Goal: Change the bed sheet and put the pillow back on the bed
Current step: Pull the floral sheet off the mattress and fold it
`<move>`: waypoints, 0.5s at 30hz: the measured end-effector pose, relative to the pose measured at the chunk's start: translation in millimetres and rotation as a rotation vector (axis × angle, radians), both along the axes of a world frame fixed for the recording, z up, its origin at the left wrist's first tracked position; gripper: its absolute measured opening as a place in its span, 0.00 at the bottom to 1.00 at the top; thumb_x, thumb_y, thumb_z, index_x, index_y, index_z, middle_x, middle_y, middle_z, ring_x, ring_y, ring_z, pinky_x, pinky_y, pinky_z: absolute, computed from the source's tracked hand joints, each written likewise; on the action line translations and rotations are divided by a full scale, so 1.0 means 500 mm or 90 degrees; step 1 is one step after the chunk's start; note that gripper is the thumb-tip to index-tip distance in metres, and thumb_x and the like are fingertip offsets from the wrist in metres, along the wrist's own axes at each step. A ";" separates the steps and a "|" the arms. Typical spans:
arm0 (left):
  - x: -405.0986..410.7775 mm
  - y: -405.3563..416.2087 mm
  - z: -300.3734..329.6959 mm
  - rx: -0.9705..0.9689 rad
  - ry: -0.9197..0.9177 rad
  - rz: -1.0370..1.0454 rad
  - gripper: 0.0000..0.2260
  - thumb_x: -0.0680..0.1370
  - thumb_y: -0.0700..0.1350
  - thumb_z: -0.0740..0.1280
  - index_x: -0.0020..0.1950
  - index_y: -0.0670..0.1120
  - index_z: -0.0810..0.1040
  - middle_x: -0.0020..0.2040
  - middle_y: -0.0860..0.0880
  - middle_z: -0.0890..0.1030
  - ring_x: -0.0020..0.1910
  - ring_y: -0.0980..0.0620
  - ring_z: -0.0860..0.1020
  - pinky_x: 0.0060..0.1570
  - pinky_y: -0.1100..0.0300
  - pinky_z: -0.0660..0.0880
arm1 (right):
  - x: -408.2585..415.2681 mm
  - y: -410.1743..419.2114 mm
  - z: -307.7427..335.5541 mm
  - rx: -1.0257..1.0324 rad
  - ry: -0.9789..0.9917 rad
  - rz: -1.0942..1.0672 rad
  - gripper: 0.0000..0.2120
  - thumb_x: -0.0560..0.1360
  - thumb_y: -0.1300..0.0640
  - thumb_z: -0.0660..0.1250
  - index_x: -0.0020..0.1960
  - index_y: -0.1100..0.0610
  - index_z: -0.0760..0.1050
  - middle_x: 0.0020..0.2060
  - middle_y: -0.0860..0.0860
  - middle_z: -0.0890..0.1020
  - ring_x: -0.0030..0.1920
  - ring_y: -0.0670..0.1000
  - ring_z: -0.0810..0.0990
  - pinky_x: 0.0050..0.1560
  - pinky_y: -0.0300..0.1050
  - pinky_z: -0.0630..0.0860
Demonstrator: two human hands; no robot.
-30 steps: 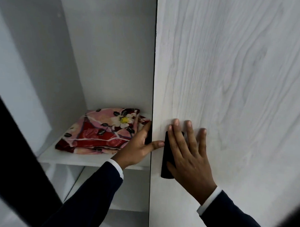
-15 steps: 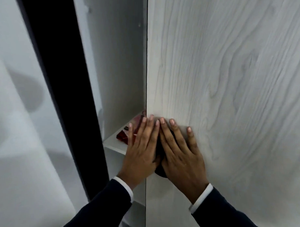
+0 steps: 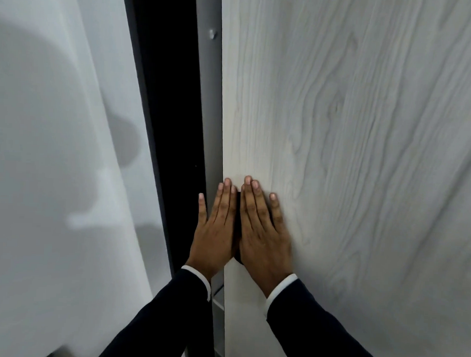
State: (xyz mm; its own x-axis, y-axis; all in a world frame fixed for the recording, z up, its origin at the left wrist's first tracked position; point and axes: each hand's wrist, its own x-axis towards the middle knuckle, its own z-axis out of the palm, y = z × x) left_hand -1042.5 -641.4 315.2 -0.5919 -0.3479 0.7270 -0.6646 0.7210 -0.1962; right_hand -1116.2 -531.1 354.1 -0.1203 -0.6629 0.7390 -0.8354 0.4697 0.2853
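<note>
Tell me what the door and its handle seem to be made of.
Door: pale wood-grain board, probably matte laminate rather than solid wood; the printed-looking grain shows no gloss. Handle: black, likely plastic or coated metal; only a sliver shows between the left hand and right hand.

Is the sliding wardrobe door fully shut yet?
Not quite. A narrow gap shows between the wardrobe door edge and the black frame, shelf edges visible low in it. Both hands press flat on the door.
</note>
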 end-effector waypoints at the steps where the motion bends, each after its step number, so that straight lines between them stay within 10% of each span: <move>1: 0.006 -0.010 0.002 0.000 0.005 0.003 0.36 0.82 0.50 0.60 0.81 0.37 0.46 0.82 0.37 0.44 0.81 0.41 0.45 0.76 0.33 0.51 | 0.003 -0.011 0.000 0.004 0.001 0.005 0.40 0.80 0.48 0.60 0.81 0.65 0.43 0.80 0.61 0.43 0.81 0.58 0.42 0.79 0.57 0.39; 4: 0.021 -0.043 0.010 0.000 0.012 0.024 0.35 0.82 0.50 0.61 0.81 0.37 0.47 0.82 0.38 0.45 0.81 0.41 0.46 0.77 0.34 0.49 | 0.007 -0.036 0.001 0.016 0.003 0.017 0.39 0.81 0.47 0.58 0.81 0.65 0.42 0.81 0.60 0.44 0.81 0.57 0.43 0.80 0.56 0.40; 8: 0.041 -0.086 0.014 0.000 0.022 0.058 0.36 0.82 0.51 0.62 0.81 0.37 0.48 0.82 0.39 0.47 0.82 0.42 0.46 0.77 0.36 0.46 | 0.006 -0.044 -0.009 0.007 0.045 0.036 0.28 0.82 0.58 0.31 0.80 0.65 0.41 0.81 0.60 0.42 0.81 0.57 0.43 0.80 0.57 0.40; 15: 0.057 -0.124 0.013 0.013 0.025 0.079 0.34 0.83 0.51 0.59 0.82 0.38 0.47 0.82 0.40 0.46 0.82 0.42 0.46 0.77 0.36 0.47 | 0.013 -0.070 -0.015 0.025 0.043 0.056 0.30 0.79 0.60 0.36 0.80 0.65 0.37 0.80 0.60 0.39 0.81 0.58 0.41 0.78 0.57 0.42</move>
State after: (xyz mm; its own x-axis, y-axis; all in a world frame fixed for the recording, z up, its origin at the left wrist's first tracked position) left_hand -1014.0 -703.3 321.6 -0.5148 -0.4322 0.7404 -0.7560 0.6360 -0.1544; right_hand -1109.6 -566.1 346.3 -0.0117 -0.6977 0.7163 -0.8510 0.3831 0.3592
